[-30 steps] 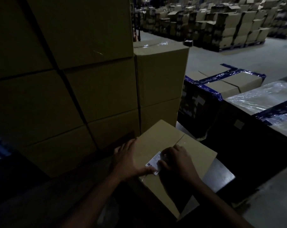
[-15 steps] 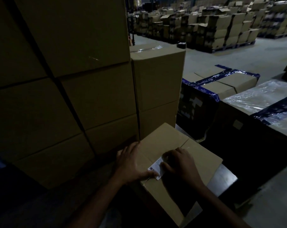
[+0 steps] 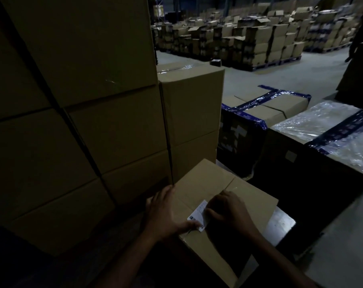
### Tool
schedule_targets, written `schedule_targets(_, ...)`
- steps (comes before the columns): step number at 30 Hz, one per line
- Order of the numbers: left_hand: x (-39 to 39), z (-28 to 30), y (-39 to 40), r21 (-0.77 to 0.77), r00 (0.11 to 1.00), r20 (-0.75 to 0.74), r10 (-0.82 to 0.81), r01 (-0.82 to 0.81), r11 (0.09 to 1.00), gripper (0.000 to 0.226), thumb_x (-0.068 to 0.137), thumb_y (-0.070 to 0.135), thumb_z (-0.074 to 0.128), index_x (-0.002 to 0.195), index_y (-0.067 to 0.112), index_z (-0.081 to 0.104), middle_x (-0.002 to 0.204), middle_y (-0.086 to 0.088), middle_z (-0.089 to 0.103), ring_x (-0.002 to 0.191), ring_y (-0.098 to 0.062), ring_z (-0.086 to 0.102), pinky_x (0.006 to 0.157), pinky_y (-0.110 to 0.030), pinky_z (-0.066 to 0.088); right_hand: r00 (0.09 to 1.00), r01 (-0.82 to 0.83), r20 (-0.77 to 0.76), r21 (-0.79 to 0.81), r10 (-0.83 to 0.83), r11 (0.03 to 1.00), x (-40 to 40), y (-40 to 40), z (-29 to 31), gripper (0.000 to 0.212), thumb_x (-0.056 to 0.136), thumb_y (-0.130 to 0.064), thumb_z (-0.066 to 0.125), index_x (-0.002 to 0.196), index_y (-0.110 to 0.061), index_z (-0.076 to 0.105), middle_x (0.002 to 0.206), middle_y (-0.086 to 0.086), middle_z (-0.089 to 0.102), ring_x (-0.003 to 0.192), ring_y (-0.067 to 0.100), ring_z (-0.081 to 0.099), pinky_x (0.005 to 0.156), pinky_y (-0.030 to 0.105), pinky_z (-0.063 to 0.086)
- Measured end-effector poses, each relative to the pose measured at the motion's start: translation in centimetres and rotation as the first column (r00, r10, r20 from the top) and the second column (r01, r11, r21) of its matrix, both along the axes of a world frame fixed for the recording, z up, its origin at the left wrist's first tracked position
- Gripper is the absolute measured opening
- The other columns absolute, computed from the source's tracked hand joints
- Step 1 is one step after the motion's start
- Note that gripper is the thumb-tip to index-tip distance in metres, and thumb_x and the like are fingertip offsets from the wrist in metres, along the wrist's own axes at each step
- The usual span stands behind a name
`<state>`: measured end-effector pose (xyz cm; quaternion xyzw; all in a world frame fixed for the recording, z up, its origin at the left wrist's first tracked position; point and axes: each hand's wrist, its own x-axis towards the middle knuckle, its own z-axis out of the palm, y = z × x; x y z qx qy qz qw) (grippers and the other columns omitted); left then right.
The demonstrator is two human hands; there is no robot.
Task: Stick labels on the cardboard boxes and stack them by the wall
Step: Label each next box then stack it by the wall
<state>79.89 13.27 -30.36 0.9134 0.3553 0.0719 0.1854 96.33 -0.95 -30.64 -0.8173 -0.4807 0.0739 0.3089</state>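
- Moved since a second ago: view dipped and swung a little, label now more uncovered at its far end, both hands in nearly the same spots on the box top.
- Left hand spread flat on the near-left part of the box, fingers straight and reaching toward the left edge, thumb pressing the near corner of the label; grasping nothing.
- Right hand lying over the right side of the label, fingers bent down onto it and pushing it flat against the cardboard; pinching or only pressing, impossible to tell in the dim light.
- Label white, with barcodes, lying slantwise on the box top just beside the taped middle seam.
- Box closed, flaps shut, standing in front of the person, one corner pointing away.
- Just behind and left of it, a tall stack of boxes, plain brown, several rows high.
- Beside that stack, a lower pile of boxes, shiny clear tape on top.
- To the right, a carton with blue tape, flaps not fully shut.
- Farther right, a wrapped pallet under clear film with a dark band.
- Far across the grey floor, rows of stacked cartons on pallets.
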Motion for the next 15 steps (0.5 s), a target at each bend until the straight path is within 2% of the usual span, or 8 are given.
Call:
schedule_targets(2, 0.0, -0.1, 0.1, 0.001, 1.0, 0.001, 0.008, -0.008, 1.0, 0.139, 0.041, 0.102, 0.048, 0.155, 0.03, 0.013, 0.161, 0.009, 0.019, 0.146, -0.012, 0.02, 0.119, -0.043, 0.016, 0.998, 0.067, 0.0, 0.034, -0.067, 0.997, 0.0, -0.4, -0.4, 0.014, 0.08, -0.046, 0.067, 0.091, -0.038, 0.063, 0.087, -0.022, 0.045, 0.089, 0.007, 0.048, 0.076, 0.027, 0.04)
schedule_targets(5, 0.0, -0.1, 0.2, -0.008, 1.0, 0.012, 0.017, -0.017, 1.0, 0.14, 0.041, 0.103, 0.049, 0.155, 0.03, 0.013, 0.161, 0.008, 0.02, 0.146, -0.013, 0.022, 0.118, -0.044, 0.017, 0.957, 0.279, 0.078, 0.004, -0.278, 0.96, -1.7, -2.2, -0.9, 0.026, 0.082, -0.042, 0.066, 0.107, -0.032, 0.064, 0.102, -0.011, 0.049, 0.101, 0.014, 0.044, 0.079, 0.031, 0.028)
schedule_targets(7, 0.0, -0.1, 0.2, -0.015, 1.0, 0.017, 0.026, -0.026, 1.0, 0.142, 0.039, 0.104, 0.049, 0.155, 0.029, 0.013, 0.162, 0.008, 0.019, 0.146, -0.013, 0.022, 0.119, -0.043, 0.018, 0.922, 0.373, 0.117, -0.006, -0.37, 0.928, -3.6, -3.5, -1.0, 0.028, 0.083, -0.041, 0.064, 0.109, -0.031, 0.062, 0.113, -0.007, 0.053, 0.107, 0.017, 0.046, 0.079, 0.032, 0.026)
schedule_targets(9, 0.0, 0.1, 0.1, -0.022, 0.999, 0.022, 0.033, -0.032, 0.999, 0.142, 0.039, 0.103, 0.049, 0.155, 0.029, 0.013, 0.162, 0.007, 0.019, 0.146, -0.014, 0.022, 0.119, -0.043, 0.017, 0.895, 0.419, 0.159, 0.024, -0.418, 0.908, -5.4, -4.3, -1.3, 0.032, 0.078, -0.045, 0.058, 0.105, -0.029, 0.063, 0.115, -0.004, 0.058, 0.106, 0.021, 0.052, 0.079, 0.034, 0.032)
schedule_targets(12, -0.4, 0.3, -0.5, -0.034, 0.997, 0.023, 0.067, -0.066, 0.997, 0.141, 0.04, 0.103, 0.05, 0.155, 0.029, 0.013, 0.162, 0.006, 0.02, 0.146, -0.016, 0.023, 0.117, -0.043, 0.017, 0.887, 0.426, 0.153, 0.091, -0.435, 0.9, -6.3, -4.2, -1.7, 0.038, 0.076, -0.048, 0.046, 0.102, -0.027, 0.064, 0.113, -0.005, 0.062, 0.104, 0.021, 0.055, 0.081, 0.035, 0.036)
schedule_targets(15, -1.3, 0.3, -1.7, 0.003, 0.981, 0.031, 0.193, -0.193, 0.981, 0.139, 0.04, 0.107, 0.037, 0.153, 0.028, 0.016, 0.156, 0.001, 0.028, 0.139, -0.021, 0.032, 0.112, -0.041, 0.025, 0.948, 0.288, 0.106, 0.123, -0.301, 0.95, -3.8, -3.4, -1.5, 0.033, 0.079, -0.045, 0.056, 0.106, -0.027, 0.064, 0.111, -0.01, 0.062, 0.105, 0.015, 0.053, 0.081, 0.03, 0.034)
